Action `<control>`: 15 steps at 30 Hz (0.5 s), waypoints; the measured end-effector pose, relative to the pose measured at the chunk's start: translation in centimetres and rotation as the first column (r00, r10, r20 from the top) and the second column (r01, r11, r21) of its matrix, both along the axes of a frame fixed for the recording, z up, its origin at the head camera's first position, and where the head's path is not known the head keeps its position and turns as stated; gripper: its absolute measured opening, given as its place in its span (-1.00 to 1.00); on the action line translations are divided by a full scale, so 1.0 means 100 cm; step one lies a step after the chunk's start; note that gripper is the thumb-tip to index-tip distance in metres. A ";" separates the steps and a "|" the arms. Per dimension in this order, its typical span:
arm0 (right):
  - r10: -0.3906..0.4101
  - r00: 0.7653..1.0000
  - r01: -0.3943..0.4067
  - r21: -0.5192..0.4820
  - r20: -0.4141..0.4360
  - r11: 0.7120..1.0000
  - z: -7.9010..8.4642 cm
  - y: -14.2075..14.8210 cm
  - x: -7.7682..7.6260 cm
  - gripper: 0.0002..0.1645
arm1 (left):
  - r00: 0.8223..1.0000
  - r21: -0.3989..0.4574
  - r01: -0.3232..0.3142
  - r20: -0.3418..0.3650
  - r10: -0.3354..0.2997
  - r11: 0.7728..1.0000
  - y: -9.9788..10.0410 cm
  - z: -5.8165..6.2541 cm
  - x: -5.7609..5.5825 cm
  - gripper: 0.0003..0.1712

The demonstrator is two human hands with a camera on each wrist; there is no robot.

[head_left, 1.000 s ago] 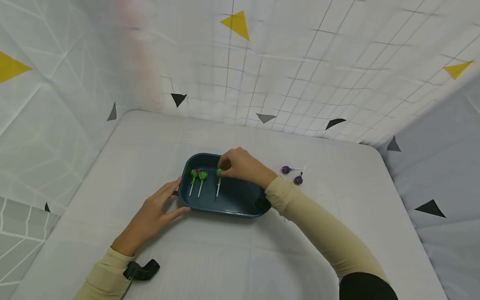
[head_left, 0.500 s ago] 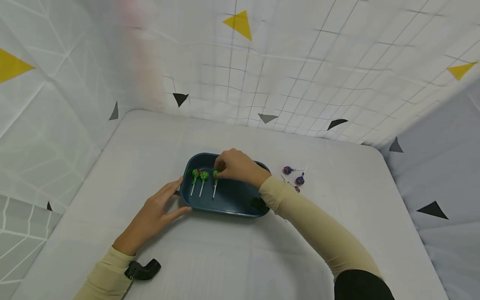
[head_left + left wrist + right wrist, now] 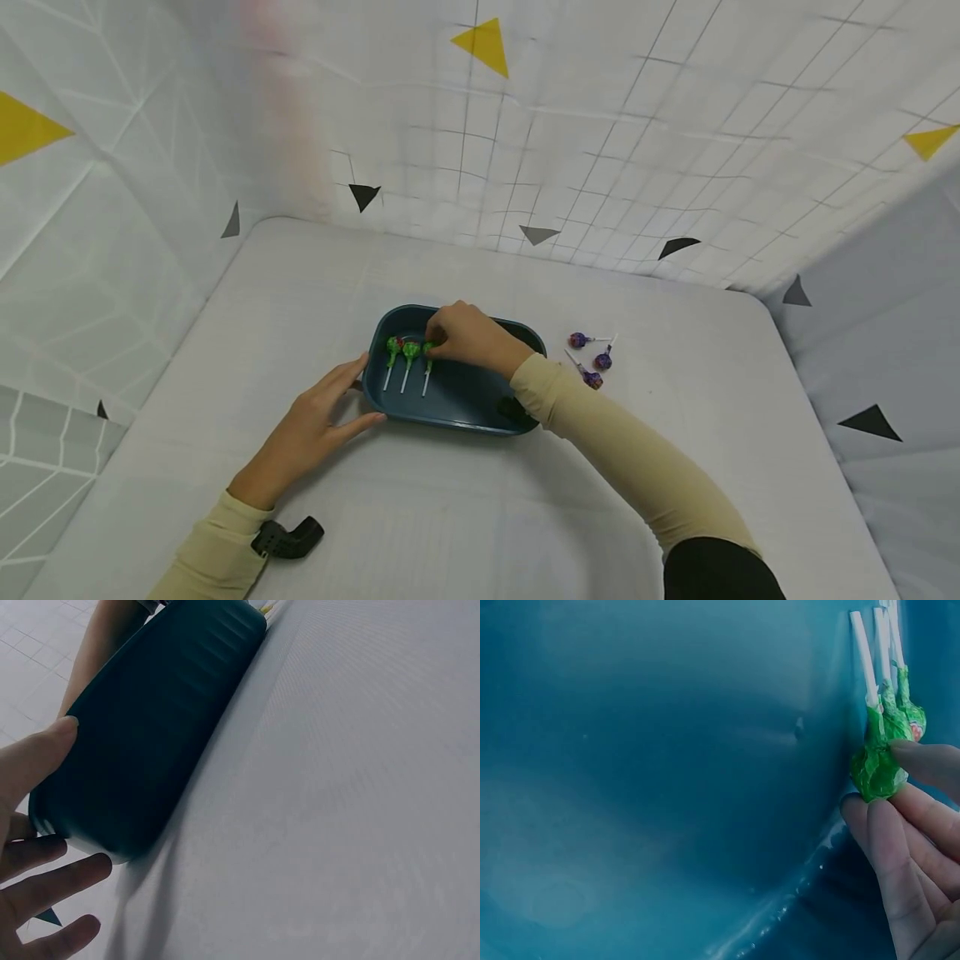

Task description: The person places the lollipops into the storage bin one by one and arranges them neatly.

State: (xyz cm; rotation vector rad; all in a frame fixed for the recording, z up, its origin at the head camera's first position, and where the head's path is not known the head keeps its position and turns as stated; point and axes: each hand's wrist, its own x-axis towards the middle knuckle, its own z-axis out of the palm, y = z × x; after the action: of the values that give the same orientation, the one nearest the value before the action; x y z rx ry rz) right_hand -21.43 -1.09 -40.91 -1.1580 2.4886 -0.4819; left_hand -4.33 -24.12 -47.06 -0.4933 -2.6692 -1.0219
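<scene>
Evidently, the left hand (image 3: 303,425) is resting with thumb and fingers spread against the left end of the tray (image 3: 465,402), probably bracing it, while inside the right hand (image 3: 474,335) is pinching a green lollipop (image 3: 875,771) by its wrapped head, perhaps to leave its stick free beside two other green lollipops (image 3: 410,350) nearer the tray's left end. Three purple lollipops (image 3: 603,362) are lying just right of the tray, whose right end the right sleeve (image 3: 622,442) is partly covering.
</scene>
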 end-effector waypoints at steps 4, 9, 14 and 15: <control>0.008 1.000 -0.008 0.001 -0.015 1.000 -0.002 -0.001 0.001 -0.79 | 1.000 0.006 0.001 -0.003 -0.001 1.000 0.000 0.000 0.000 0.08; 0.003 1.000 -0.003 -0.005 -0.023 1.000 -0.004 -0.001 0.002 -0.80 | 1.000 0.004 -0.001 -0.001 0.001 1.000 0.000 0.000 0.000 0.09; -0.002 1.000 0.002 -0.009 -0.024 1.000 -0.005 -0.001 0.003 -0.80 | 1.000 0.001 -0.002 -0.006 0.002 1.000 0.001 0.000 0.000 0.09; -0.003 1.000 0.003 -0.010 -0.025 1.000 -0.006 -0.001 0.003 -0.80 | 1.000 0.002 -0.003 -0.006 0.003 1.000 0.001 0.000 0.001 0.09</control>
State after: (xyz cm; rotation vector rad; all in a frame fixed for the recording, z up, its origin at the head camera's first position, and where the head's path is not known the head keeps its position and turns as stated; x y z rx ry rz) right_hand -21.16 -1.23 -41.49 -1.1706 2.5120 -0.4837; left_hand -4.28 -24.02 -47.06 -0.4917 -2.6632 -1.0202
